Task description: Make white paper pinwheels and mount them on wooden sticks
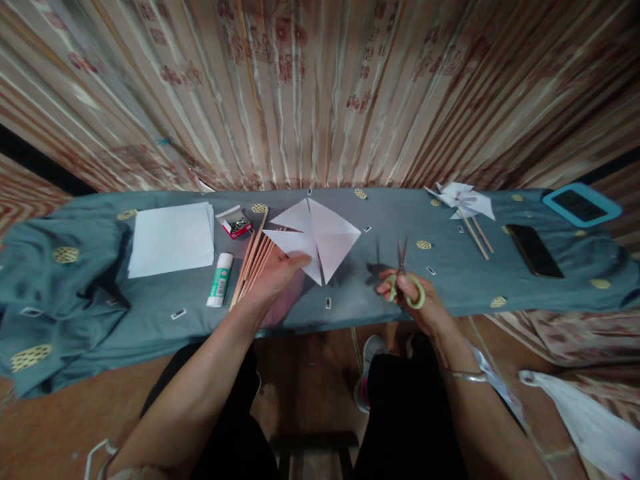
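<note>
My left hand point(278, 275) grips the near corner of a white paper square point(320, 235) that is cut along its diagonals and lies on the blue-grey cloth. My right hand point(407, 293) is closed round the yellow-green handles of a pair of scissors point(401, 261), blades pointing away from me, a little to the right of the paper. A bundle of wooden sticks point(253, 261) lies just left of my left hand.
A stack of white paper point(171, 239), a glue stick point(221, 279) and a small red box of pins point(237, 225) lie to the left. A finished paper pinwheel point(464, 201), a black phone point(535, 250) and a blue-cased device point(581, 205) lie to the right. A curtain hangs behind the table.
</note>
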### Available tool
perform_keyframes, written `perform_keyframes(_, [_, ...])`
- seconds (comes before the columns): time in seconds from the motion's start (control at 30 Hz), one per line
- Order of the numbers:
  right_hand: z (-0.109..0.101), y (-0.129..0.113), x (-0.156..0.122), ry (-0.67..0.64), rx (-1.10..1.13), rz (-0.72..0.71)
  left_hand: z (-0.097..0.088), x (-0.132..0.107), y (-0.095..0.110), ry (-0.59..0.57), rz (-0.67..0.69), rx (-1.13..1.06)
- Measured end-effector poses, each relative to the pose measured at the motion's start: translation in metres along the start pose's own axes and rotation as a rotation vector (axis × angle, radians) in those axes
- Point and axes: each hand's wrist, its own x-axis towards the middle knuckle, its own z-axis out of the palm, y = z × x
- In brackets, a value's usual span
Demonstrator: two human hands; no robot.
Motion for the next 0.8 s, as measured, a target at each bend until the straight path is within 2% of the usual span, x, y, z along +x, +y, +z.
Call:
perform_keyframes(0.03, [-0.002,0.001,0.004,0.077,0.040,-0.023,0.003,-0.004,-0.004,-0.033,-0.039,0.013])
perform_keyframes(0.1, [-0.002,0.002,0.011,0.129,0.096,-0.048,0.009,-0.012,-0.011,-0.098,-0.120,0.057])
perform_keyframes(0.2, [0.002,0.000,0.017,0.085,0.163,-0.052,0.019,-0.021,-0.018,-0.188,-0.209,0.152])
perform_keyframes(0.3, [0.010,-0.001,0.017,0.045,0.214,0.020,0.023,-0.023,-0.019,-0.252,-0.243,0.232])
perform_keyframes(0.4, [0.018,0.001,0.014,0.034,0.230,0.082,0.024,-0.021,-0.017,-0.230,-0.262,0.251])
perform_keyframes(0.53, [0.024,0.004,0.017,0.104,0.337,0.037,0.027,-0.018,-0.013,-0.164,-0.276,-0.011])
perform_keyframes(0.63, [0.030,0.006,0.021,0.187,0.404,-0.067,0.033,-0.021,-0.014,-0.193,-0.322,-0.221])
perform_keyframes(0.73, [0.042,0.006,0.023,0.239,0.387,-0.133,0.041,-0.026,-0.019,-0.208,-0.328,-0.290])
perform_keyframes(0.8, [0.051,0.005,0.022,0.253,0.336,-0.144,0.047,-0.029,-0.023,-0.135,-0.306,-0.286])
